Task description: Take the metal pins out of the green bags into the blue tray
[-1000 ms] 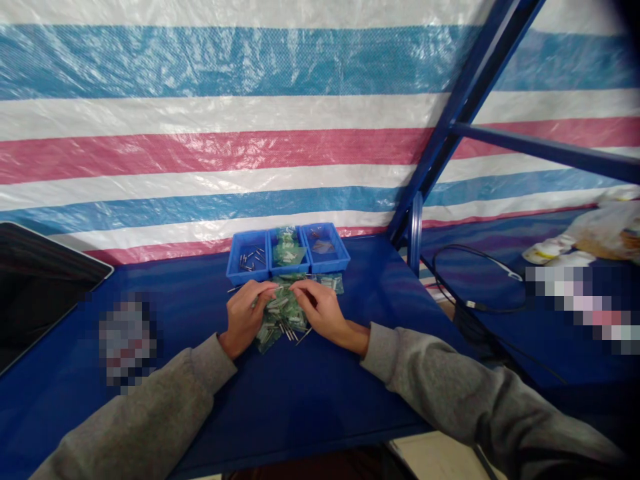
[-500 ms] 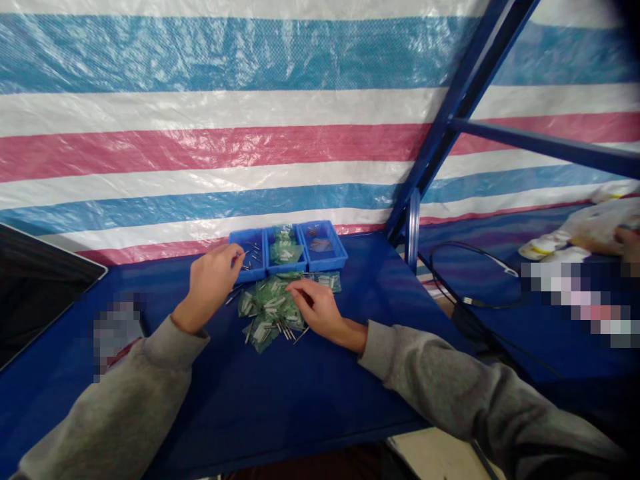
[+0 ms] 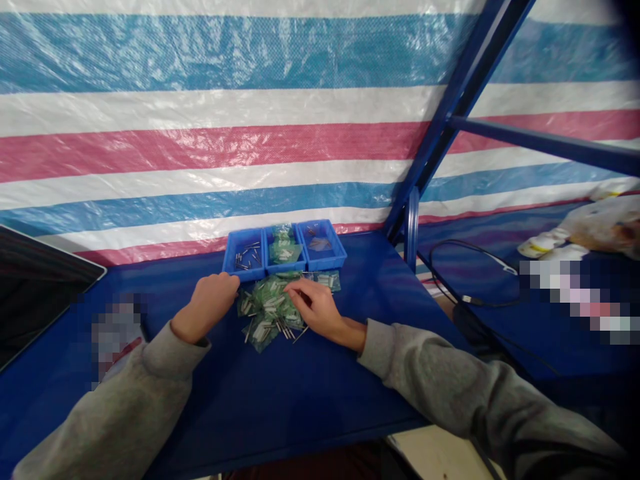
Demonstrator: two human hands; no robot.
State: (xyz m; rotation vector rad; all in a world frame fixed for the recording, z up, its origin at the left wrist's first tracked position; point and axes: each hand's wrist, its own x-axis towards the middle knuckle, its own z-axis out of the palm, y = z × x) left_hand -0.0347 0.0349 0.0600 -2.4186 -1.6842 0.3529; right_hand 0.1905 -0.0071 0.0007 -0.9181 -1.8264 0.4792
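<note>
Sleeve (image 3: 115,393) in grey leads to the left hand (image 3: 210,303), curled just left of the green packet pile (image 3: 270,308); whether it grips anything I can't tell from here. Behind the pile stand the left bin (image 3: 243,274) with metal pins (image 3: 243,265), the middle bin (image 3: 286,269) and the right bin (image 3: 328,263). Over the pile's right side, the right hand (image 3: 317,308) bends with fingertips (image 3: 291,289) together, any hold hidden from me

A smooth blue table (image 3: 300,393). Around twelve o'clock, three blue trays (image 3: 285,269) sit in a row; just nearer, also at twelve, lies a heap of green packets (image 3: 273,303) with loose metal pins (image 3: 286,331). At ten o'clock, a pixelated item (image 3: 117,333).
</note>
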